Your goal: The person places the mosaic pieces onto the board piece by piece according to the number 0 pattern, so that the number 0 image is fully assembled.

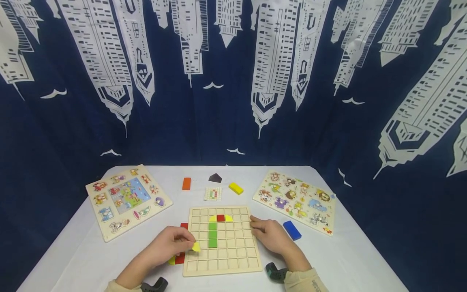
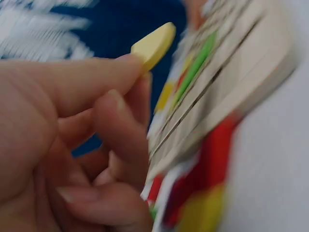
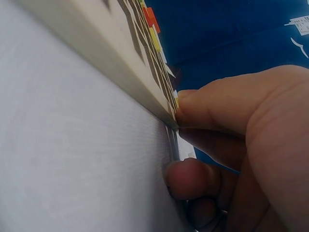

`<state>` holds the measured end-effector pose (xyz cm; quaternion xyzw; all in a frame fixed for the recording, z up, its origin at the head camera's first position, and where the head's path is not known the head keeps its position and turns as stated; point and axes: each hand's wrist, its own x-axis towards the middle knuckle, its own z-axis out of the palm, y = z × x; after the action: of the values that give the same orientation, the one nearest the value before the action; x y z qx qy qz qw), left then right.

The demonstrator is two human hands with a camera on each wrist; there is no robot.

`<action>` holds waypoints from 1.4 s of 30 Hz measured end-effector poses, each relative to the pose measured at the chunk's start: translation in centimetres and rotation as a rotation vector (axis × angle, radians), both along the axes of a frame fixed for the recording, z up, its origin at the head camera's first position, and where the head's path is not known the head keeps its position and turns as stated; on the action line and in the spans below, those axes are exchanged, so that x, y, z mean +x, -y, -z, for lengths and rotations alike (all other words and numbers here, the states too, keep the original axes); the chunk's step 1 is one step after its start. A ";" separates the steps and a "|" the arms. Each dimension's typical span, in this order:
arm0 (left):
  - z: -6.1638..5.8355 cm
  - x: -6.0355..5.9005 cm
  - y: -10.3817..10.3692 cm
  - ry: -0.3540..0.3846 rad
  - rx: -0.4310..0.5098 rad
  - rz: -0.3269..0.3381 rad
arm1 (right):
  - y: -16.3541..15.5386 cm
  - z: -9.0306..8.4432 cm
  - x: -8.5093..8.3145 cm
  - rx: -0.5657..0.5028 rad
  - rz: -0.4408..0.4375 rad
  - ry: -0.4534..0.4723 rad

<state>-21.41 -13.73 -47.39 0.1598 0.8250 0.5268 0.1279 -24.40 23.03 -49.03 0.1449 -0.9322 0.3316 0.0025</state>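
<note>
My left hand (image 1: pixel 172 242) pinches a yellow quarter-circle tile (image 1: pixel 196 246) between thumb and finger, over the left side of a wooden grid board (image 1: pixel 233 253). The tile (image 2: pixel 153 46) stands out past the fingertips in the left wrist view. On the board lie a column of green square tiles (image 1: pixel 213 235), with a red square tile (image 1: pixel 220 218) between two yellow rounded tiles (image 1: pixel 228 218) above. My right hand (image 1: pixel 269 234) grips the board's right edge, its thumb (image 3: pixel 189 105) on the rim. Red tiles (image 1: pixel 180 258) and a yellow tile (image 1: pixel 171 261) lie by the board's left edge, partly hidden.
Behind the board lie a small pattern card (image 1: pixel 213 194), an orange block (image 1: pixel 186 183), a dark pentagon (image 1: pixel 215 178) and a yellow block (image 1: pixel 236 188). Picture puzzles flank it left (image 1: pixel 106 233) and right (image 1: pixel 270 198). A blue block (image 1: pixel 292 230) sits near my right hand.
</note>
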 end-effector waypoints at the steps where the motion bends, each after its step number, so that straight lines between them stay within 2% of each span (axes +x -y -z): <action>1: 0.1 0.2 -0.8 -0.002 0.009 0.019 | -0.1 0.0 0.0 0.001 0.003 -0.001; 4: 0.5 0.7 -2.8 -0.057 -0.011 0.046 | -0.1 -0.1 0.0 -0.002 0.006 -0.004; 9: 1.3 0.8 -4.6 -0.187 -0.134 0.065 | 0.1 -0.2 0.0 -0.015 0.009 -0.002; 14: 1.7 0.9 -5.3 -0.296 -0.279 0.025 | 0.1 -0.1 0.0 -0.014 0.009 0.002; 17: 1.7 1.1 -5.6 -0.360 -0.333 -0.003 | 0.1 -0.1 0.1 -0.018 0.005 0.001; 22: 1.7 1.1 -5.7 -0.449 -0.341 -0.008 | 0.0 -0.1 0.1 -0.025 0.002 0.006; 27: 1.7 1.2 -5.2 -0.511 -0.325 0.080 | 0.1 0.0 0.0 -0.025 -0.015 -0.001; 30: 1.8 1.2 -5.0 -0.559 -0.331 0.109 | 0.2 0.0 0.1 -0.015 -0.015 -0.006; 37: 1.8 1.1 -5.1 -0.663 -0.390 0.097 | 0.4 -0.3 0.1 0.002 0.002 -0.010; 42: 1.7 1.2 -5.2 -0.694 -0.396 0.083 | 0.4 -0.3 0.1 0.011 0.008 -0.008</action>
<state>-20.25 -8.54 -49.14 0.3336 0.8976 0.2665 -0.1091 -24.25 22.61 -48.77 0.1424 -0.9345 0.3261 0.0067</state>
